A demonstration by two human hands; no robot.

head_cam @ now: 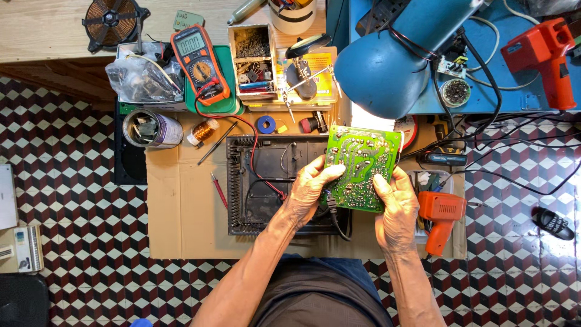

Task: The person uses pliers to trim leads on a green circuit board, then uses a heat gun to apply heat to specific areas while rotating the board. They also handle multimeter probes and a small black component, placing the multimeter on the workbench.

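Under the blue lamp [387, 72] I hold the green circuit board [361, 175] up off the work, solder side toward me, so the light falls straight on its tracks. Left hand [308, 191]: fingers closed on the board's left edge, thumb across its face. Right hand [396, 203]: fingers closed on the lower right edge, thumb likewise on the face. Gripping by the edges leaves most of the solder side open to view.

Below the board lies the black plastic case [266, 188], open side up, on a sheet of cardboard [181, 212] spread over the tiled floor. A red wire runs from the case toward the orange multimeter [200, 63], which leans on a green tray [227, 91] near the bench edge.

Containers:
- Metal can [151, 128], on its side just left of the case: holds small odds and ends, too small to identify.
- Compartment box [254, 57]: dark small parts in the upper sections, mixed pieces lower down.
- Clear plastic bag [139, 79]: contents unclear.

An orange tool [439, 215] with a pistol grip rests just right of my right hand.
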